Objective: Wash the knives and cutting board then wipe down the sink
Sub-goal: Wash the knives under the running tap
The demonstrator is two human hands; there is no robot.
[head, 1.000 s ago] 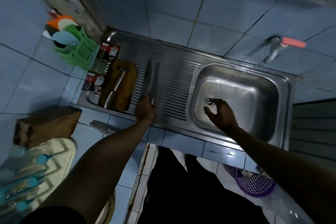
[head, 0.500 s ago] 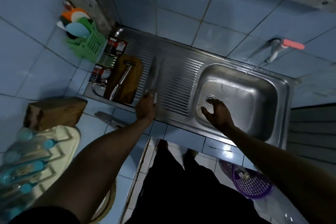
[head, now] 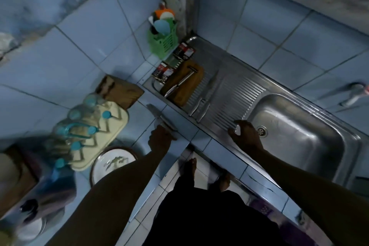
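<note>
The steel sink [head: 299, 138] has a ribbed drainboard [head: 235, 94] on its left. Two knives [head: 201, 106] lie side by side on the drainboard. A wooden cutting board [head: 189, 84] lies at its left end with a metal utensil [head: 180, 83] on top. A third knife [head: 157, 116] lies on the blue tiled counter, blade pointing away to the left. My left hand [head: 159, 141] grips its handle end. My right hand [head: 245, 134] rests on the drainboard at the basin's left rim, beside the drain [head: 262, 131].
A green basket [head: 163, 43] of utensils and small packets [head: 183, 52] stand in the back corner. A wooden knife block [head: 119, 92], a cream rack [head: 99, 132] with bottles and a plate [head: 113, 163] lie left. The tap [head: 355, 94] juts from the right wall.
My left hand left the two knives on the drainboard and moved left to the knife on the tiles. My right hand came out of the basin to its left rim. The view swung left.
</note>
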